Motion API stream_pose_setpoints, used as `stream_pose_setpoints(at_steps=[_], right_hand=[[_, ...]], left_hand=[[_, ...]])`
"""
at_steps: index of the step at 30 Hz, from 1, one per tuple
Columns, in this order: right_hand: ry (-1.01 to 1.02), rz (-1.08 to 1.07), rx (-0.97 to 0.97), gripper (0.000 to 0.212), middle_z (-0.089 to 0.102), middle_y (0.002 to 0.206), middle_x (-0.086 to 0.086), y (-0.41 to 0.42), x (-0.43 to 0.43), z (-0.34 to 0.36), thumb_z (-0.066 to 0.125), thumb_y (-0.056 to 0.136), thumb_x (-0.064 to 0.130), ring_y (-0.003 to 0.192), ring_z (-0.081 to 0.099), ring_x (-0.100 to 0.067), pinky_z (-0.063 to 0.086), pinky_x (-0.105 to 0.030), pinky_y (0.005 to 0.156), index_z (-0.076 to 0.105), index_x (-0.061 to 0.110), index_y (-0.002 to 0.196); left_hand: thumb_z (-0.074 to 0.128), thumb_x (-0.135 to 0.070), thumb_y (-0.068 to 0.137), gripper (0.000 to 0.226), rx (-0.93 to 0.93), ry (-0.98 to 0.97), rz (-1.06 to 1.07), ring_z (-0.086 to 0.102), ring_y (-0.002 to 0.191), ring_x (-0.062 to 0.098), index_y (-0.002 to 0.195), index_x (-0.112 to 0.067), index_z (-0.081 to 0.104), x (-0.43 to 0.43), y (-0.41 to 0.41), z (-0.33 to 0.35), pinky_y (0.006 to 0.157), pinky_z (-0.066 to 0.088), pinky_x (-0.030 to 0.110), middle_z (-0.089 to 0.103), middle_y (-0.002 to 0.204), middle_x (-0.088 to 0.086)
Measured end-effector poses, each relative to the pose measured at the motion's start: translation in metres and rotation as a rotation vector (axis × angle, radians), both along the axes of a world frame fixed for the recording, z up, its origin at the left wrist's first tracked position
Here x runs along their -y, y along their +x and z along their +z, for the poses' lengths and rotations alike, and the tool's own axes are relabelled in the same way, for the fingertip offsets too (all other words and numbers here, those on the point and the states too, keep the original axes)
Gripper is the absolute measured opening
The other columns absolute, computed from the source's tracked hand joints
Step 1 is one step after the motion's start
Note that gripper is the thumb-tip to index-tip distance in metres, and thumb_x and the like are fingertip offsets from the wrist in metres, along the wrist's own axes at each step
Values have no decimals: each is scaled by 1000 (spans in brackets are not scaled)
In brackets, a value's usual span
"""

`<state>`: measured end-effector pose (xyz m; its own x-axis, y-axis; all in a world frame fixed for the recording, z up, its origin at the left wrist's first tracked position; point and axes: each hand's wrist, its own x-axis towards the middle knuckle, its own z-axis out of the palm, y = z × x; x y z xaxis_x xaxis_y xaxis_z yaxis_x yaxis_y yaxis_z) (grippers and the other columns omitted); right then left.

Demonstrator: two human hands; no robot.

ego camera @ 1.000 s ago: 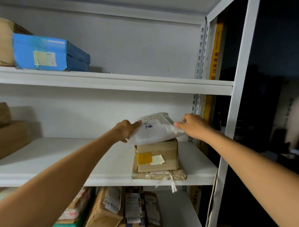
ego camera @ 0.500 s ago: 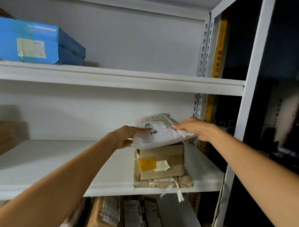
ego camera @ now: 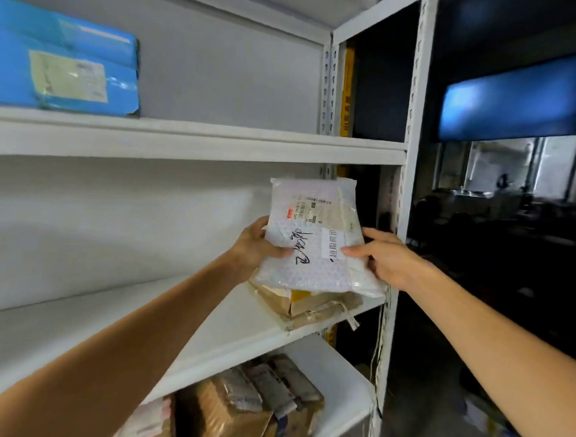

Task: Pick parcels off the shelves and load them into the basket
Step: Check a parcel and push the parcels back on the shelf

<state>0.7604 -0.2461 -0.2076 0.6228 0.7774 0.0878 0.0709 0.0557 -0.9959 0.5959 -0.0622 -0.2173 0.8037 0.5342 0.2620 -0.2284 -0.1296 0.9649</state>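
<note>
1. White bubble-wrap parcel (ego camera: 315, 239) is held tilted upright just above the brown parcel stack (ego camera: 309, 305); whether they touch cannot be told.
2. Its left edge is gripped by the left hand (ego camera: 255, 246), with the thumb laid across the front.
3. Its right edge is pinched by the right hand (ego camera: 387, 259), with the thumb pressed on the label.
4. A blue box (ego camera: 62, 66) is seen well above and left of the stack.

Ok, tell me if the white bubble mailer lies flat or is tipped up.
Tipped up: the white bubble mailer shows its label face, left hand and right hand gripping its sides.
</note>
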Motion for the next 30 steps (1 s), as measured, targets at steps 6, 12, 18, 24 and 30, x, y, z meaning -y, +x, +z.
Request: stream_pose_setpoints(at_steps=[6,12,18,24,30], right_hand=[[3,-228,54,78,67,119,-8,-38,80,-28,73,74,-11,108,64,-24,55,-38,82,48,21,140],[-37,-436,51,108,69,117,-6,-45,179,-51,78,65,-12,109,64,-25,50,-50,93,27,30,151],[-47,-713,121,96,71,112,-4,-84,306,-68,79,64,-10,103,67,-23,58,-39,75,43,30,144],[-37,-979,181,91,75,89,-2,-152,423,-94,74,59,-11,80,71,-15,54,-26,58,49,39,131],[-87,-1363,112,93,73,103,-5,-234,530,-125,71,70,-18,92,71,-16,57,-26,65,41,30,144]], left_hand=[[78,17,58,84,11,-68,-116,64,102,26,130,-19,52,54,8,-29,73,59,43,65,117,7],[82,8,59,93,-49,-24,-286,61,109,25,135,-32,46,134,43,-51,86,54,50,61,121,1],[79,12,63,93,-48,37,-561,59,103,20,138,-30,42,252,76,-68,73,55,33,58,114,3],[81,9,62,96,-67,77,-859,54,111,18,138,-30,36,379,92,-97,85,54,37,53,124,1],[85,0,62,100,-79,208,-1108,44,119,21,141,-30,31,525,73,-125,93,48,37,44,127,1]])
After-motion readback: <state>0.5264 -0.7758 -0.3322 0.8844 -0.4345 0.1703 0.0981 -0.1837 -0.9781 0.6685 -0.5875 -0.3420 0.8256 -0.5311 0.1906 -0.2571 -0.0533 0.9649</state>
